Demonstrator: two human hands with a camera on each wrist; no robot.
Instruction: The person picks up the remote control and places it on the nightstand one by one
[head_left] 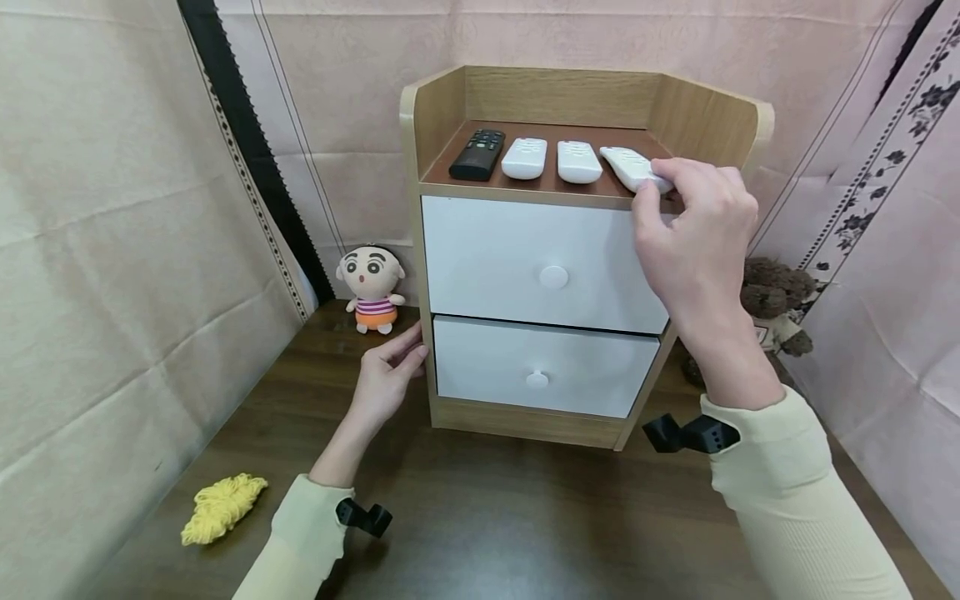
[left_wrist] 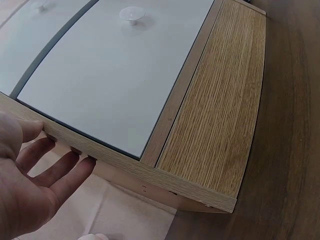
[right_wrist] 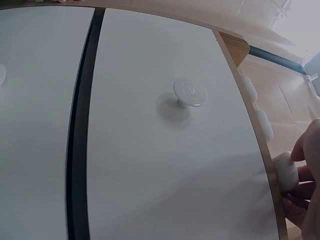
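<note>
In the upper right of the head view, the right hand (head_left: pixel 693 229) pinches the near end of a white remote control (head_left: pixel 628 167) between thumb and curled fingers. That remote lies at the right end of the cabinet top (head_left: pixel 570 187), angled slightly, with its near end at the front edge. In the right wrist view the same remote (right_wrist: pixel 285 171) shows at the right edge, held by the fingertips (right_wrist: pixel 300 192).

To its left on the top sit two more white remotes (head_left: pixel 579 161) (head_left: pixel 524 157) and a black remote (head_left: pixel 477 153), side by side in a row.

The left hand (head_left: pixel 388 372), lower centre-left of the head view, is open with straight fingers resting against the left side of the wooden cabinet (head_left: pixel 429 275), level with the lower drawer (head_left: pixel 543 367). The left wrist view shows those fingers (left_wrist: pixel 60 170) touching the cabinet's edge.

Both white drawers, the upper (head_left: pixel 543 262) too, are closed. A small plush doll (head_left: pixel 371 287) stands left of the cabinet, a brown plush toy (head_left: pixel 776 300) sits to its right, and a clump of yellow yarn (head_left: pixel 221 507) lies at the lower left on the dark table (head_left: pixel 510 517).
</note>
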